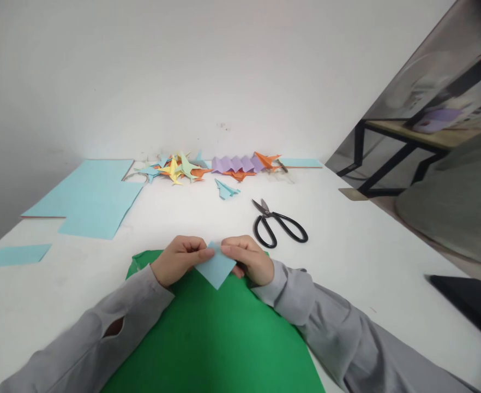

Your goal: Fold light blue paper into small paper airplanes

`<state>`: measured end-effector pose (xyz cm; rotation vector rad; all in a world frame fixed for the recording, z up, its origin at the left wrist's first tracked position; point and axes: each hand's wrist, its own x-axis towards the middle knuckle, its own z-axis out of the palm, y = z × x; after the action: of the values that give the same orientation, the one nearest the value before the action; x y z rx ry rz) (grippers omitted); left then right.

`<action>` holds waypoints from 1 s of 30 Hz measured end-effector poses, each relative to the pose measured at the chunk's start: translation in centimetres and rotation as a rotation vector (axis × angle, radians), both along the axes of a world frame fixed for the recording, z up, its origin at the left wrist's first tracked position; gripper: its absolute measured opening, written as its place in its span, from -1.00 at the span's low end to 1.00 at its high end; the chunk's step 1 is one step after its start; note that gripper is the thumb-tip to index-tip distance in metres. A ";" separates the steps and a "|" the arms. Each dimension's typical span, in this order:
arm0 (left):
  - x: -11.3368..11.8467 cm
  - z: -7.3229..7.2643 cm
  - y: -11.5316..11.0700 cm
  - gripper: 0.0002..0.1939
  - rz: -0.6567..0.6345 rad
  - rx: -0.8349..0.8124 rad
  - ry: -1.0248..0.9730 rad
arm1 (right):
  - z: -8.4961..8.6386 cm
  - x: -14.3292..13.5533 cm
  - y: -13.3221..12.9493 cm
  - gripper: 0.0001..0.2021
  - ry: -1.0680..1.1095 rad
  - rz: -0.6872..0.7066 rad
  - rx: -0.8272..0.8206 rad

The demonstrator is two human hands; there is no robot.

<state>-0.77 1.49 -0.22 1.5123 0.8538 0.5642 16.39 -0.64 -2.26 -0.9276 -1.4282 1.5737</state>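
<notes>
- At the far left of the table [3,322] we see a blue slip [17,255] lying loose; a sweep of the left sleeve [97,338] could drag it off line.
- Beyond it we have large blue sheets [97,196], then folded paper figures [183,168] crowded against the wall [208,71], where a bump could crush their points.
- Our left hand [182,259] pinches the paper square by its upper left edge, thumb on top.
- The small blue paper square [217,271] is between both hands, above the green cloth [211,344], one corner toward us. We think uneven pulling could tear it, or a slipping thumb crease it crooked.
- Our right hand [251,259] grips the upper right edge, some fingers underneath.
- Right of that, we notice scissors [280,221], blades parted; reaching outward carelessly could knock the handles and swing the tips round.
</notes>
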 end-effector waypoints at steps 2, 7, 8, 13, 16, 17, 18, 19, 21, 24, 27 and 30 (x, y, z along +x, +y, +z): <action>0.0 0.0 0.0 -0.62 -0.112 -0.001 0.010 | 0.3 -0.3 -0.2 -0.64 -0.069 0.023 0.048; 0.2 0.0 -0.4 -0.69 -0.215 0.009 0.037 | 0.6 -0.6 -0.1 -0.67 -0.074 0.024 0.050; 0.2 0.0 -0.4 -0.69 -0.210 0.006 0.047 | 0.6 -0.6 0.0 -0.67 -0.050 0.018 0.008; 0.2 0.2 -0.4 -0.61 -0.146 0.152 0.116 | 0.4 -0.3 0.1 -0.65 0.018 -0.061 -0.068; 0.2 0.2 -0.3 -0.60 -0.145 0.232 0.141 | 0.4 -0.3 0.1 -0.64 0.030 -0.070 -0.080; 0.2 0.2 -0.3 -0.59 -0.148 0.236 0.145 | 0.4 -0.4 0.1 -0.63 0.030 -0.071 -0.085; 0.2 0.2 -0.2 -0.58 -0.144 0.235 0.146 | 0.4 -0.3 0.1 -0.62 0.029 -0.074 -0.089; 0.3 0.2 -0.3 -0.57 -0.132 0.233 0.144 | 0.4 -0.3 0.2 -0.62 0.026 -0.077 -0.092; 0.3 0.1 -0.3 -0.53 -0.090 0.218 0.138 | 0.4 -0.3 0.2 -0.62 0.030 -0.086 -0.099; 0.3 0.1 -0.4 -0.51 -0.045 0.155 0.123 | 0.3 -0.1 0.4 -0.63 0.062 -0.102 -0.100; 0.3 0.0 -0.5 -0.52 -0.018 0.110 0.105 | -0.1 0.0 0.6 -0.63 0.075 -0.103 -0.106; 0.5 0.0 -0.6 -0.52 0.060 0.084 0.087 | -0.3 0.1 0.7 -0.62 0.062 -0.078 -0.102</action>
<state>-0.27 0.87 -0.19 1.6014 0.9554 0.5880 16.51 0.02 -2.59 -0.9738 -1.2634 1.6155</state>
